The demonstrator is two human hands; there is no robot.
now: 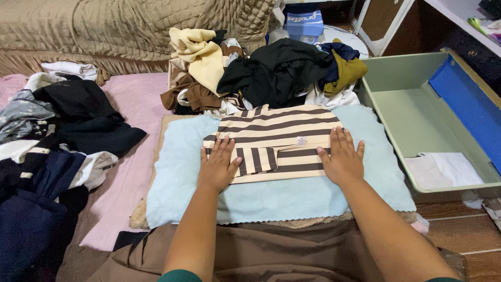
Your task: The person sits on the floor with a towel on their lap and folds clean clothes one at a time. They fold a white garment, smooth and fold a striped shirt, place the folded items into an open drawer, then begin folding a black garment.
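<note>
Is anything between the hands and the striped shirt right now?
Nothing visible. The left hand and right hand both lie flat, palms down, directly on the folded striped shirt, which rests on the light blue towel.

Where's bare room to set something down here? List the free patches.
Free: light blue towel strip between striped shirt and the person's lap; green bin floor beyond the white cloth. Crowded: clothes pile behind the shirt, dark heap on the left.

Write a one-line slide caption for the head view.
Both hands, left and right, press flat on a folded striped shirt atop a light-blue towel.
</note>
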